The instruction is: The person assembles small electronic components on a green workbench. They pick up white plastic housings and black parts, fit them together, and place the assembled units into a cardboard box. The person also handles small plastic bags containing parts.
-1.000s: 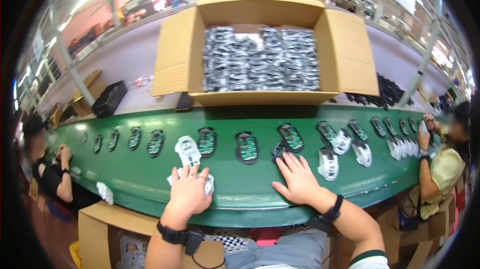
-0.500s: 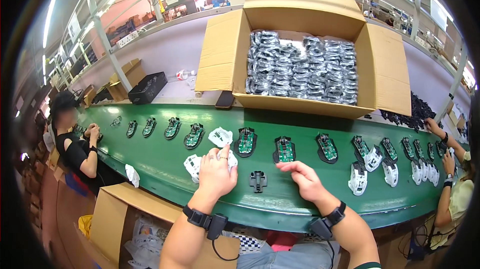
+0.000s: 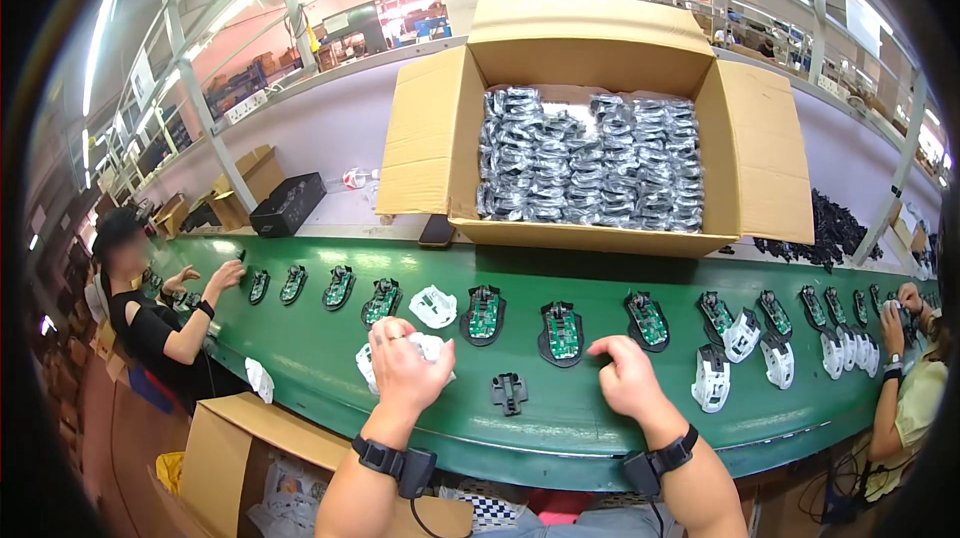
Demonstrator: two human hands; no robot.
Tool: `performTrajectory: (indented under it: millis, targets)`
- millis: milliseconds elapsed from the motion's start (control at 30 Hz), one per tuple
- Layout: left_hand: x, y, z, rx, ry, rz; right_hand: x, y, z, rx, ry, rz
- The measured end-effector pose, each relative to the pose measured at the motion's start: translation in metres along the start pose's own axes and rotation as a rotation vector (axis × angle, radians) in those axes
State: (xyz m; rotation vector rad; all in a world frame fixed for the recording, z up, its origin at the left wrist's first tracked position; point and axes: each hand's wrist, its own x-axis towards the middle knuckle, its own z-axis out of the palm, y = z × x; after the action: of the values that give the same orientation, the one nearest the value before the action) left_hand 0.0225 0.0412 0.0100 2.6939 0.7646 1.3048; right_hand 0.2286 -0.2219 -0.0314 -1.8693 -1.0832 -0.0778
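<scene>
Our left hand (image 3: 412, 366) curls over white shells (image 3: 366, 369) on the table (image 3: 580, 423) — whether it grips one, we cannot tell. Our right hand (image 3: 630, 378) is bent, its closure unclear — a careless inward sweep could knock the black bracket (image 3: 509, 394) between them askew.

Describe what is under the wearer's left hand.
White plastic parts show at both sides of the left hand. The hand covers the rest, so their full shape and how the fingers hold them cannot be seen.
</scene>
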Motion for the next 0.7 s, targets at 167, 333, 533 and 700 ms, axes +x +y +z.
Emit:
performTrajectory:
  millis: [167,333,533,700]
  targets:
    - [0.004,0.002,-0.008,-0.047,-0.008,-0.034,0.007,0.015,0.001,0.735,0.078,0.370]
    - [-0.002,0.009,-0.014,-0.178,-0.098,-0.106,0.009,0.013,0.006,1.025,0.075,0.350]
    - [-0.001,0.030,-0.030,-0.078,-0.366,0.138,0.008,0.025,-0.016,-0.139,0.005,0.201]
    - [0.003,0.024,-0.030,0.156,-0.264,0.108,0.002,0.023,-0.018,-0.402,0.018,0.134]
